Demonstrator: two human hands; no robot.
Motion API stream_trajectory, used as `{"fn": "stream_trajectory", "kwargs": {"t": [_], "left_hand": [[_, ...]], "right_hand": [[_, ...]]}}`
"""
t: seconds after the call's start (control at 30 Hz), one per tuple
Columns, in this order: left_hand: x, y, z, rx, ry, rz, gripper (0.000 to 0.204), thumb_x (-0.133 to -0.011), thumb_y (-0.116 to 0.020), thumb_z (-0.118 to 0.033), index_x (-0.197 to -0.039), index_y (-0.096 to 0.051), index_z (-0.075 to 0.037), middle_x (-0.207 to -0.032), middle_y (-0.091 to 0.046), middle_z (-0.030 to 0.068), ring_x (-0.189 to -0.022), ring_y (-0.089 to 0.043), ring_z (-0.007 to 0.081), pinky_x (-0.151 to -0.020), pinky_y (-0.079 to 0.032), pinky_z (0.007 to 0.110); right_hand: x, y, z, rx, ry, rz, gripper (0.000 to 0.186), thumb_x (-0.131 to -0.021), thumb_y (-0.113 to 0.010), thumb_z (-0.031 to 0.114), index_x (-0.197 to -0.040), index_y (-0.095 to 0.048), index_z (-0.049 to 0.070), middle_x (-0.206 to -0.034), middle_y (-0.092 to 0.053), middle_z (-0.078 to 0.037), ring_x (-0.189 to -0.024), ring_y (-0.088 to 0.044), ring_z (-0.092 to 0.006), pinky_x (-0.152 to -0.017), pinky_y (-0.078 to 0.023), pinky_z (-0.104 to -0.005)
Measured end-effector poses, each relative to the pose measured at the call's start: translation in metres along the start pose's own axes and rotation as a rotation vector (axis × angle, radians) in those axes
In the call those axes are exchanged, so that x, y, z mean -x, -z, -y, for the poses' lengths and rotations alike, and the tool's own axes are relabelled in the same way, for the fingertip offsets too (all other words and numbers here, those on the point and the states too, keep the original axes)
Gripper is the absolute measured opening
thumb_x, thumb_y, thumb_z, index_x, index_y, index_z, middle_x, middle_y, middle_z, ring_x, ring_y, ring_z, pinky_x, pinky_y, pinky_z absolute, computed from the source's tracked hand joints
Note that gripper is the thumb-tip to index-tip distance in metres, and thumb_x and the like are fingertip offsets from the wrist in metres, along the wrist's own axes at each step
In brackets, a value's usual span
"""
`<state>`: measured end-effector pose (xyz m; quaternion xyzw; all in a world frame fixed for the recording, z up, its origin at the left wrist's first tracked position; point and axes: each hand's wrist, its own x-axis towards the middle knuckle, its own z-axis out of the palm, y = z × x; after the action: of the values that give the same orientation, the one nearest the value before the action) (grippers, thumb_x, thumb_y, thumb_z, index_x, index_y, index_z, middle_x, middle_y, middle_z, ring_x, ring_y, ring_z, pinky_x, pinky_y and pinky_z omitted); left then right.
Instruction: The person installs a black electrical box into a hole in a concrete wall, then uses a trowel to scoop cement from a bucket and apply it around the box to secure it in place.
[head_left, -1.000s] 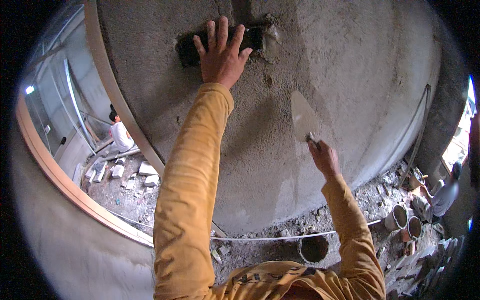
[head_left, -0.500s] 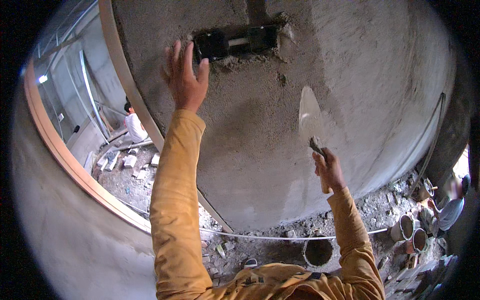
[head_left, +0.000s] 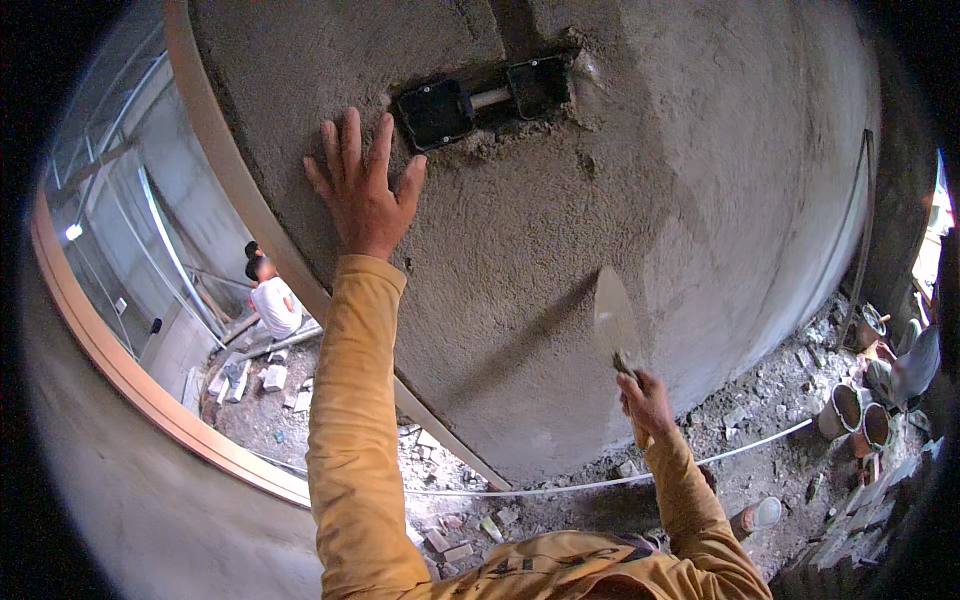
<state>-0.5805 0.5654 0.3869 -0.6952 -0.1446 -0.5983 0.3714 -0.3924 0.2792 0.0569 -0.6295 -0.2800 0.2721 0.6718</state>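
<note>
My left hand (head_left: 368, 192) is spread with its fingers apart against the rough grey plastered wall (head_left: 500, 260). It lies just left of two black electrical boxes (head_left: 437, 115), which sit in a ragged recess and are joined by a short pale pipe (head_left: 490, 97). Lower and to the right, my right hand (head_left: 648, 402) is closed round the handle of a pointed trowel (head_left: 614, 318). The trowel's blade points up along the wall and casts a long shadow to the left. Whether the blade touches the plaster I cannot tell.
An orange-brown frame (head_left: 100, 365) borders an opening on the left. Beyond it a person in white (head_left: 275, 303) sits near rubble. Buckets (head_left: 841, 412) stand at the lower right by another person (head_left: 912, 368). A white pipe (head_left: 730, 452) crosses above the debris-strewn floor.
My right hand has lowered the trowel along the wall. My left hand remains beside the boxes, its fingers spread wider. The whole view has shifted, showing the boxes more plainly.
</note>
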Motion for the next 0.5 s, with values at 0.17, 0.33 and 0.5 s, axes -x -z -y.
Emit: {"fn": "stream_trajectory", "kwargs": {"t": [0.17,0.33,0.5], "left_hand": [[0.0,0.007,-0.003,-0.049,0.015,0.073,0.059,-0.087,-0.055,-0.054,-0.138,-0.045,-0.026,-0.15,-0.031,0.012,-0.139,-0.025,0.0395,-0.106,-0.015,0.067],[-0.005,0.009,-0.013,-0.095,0.067,0.14,0.061,-0.087,-0.056,-0.052,-0.14,-0.044,-0.023,-0.152,-0.029,0.0127,-0.14,-0.023,0.039,-0.108,-0.016,0.064],[0.008,0.011,-0.019,0.063,0.219,0.106,0.063,-0.089,-0.053,-0.051,-0.142,-0.039,-0.019,-0.152,-0.025,0.0155,-0.142,-0.017,0.0383,-0.109,-0.008,0.065]], "right_hand": [[0.048,0.047,-0.08,0.069,-0.22,-0.061,0.027,-0.091,-0.059,0.027,-0.078,-0.057,0.003,-0.06,-0.049,0.001,-0.048,-0.047,-0.0091,-0.042,-0.038,-0.0269],[0.11,0.137,-0.183,0.212,-0.421,-0.153,0.034,-0.088,-0.061,0.033,-0.086,-0.063,-0.001,-0.065,-0.059,-0.01,-0.052,-0.055,-0.0202,-0.051,-0.045,-0.0338],[0.163,0.252,-0.28,0.783,-0.471,-0.187,0.035,-0.082,-0.057,0.033,-0.091,-0.062,0.0,-0.085,-0.065,-0.024,-0.08,-0.063,-0.0412,-0.071,-0.049,-0.0458]]}}
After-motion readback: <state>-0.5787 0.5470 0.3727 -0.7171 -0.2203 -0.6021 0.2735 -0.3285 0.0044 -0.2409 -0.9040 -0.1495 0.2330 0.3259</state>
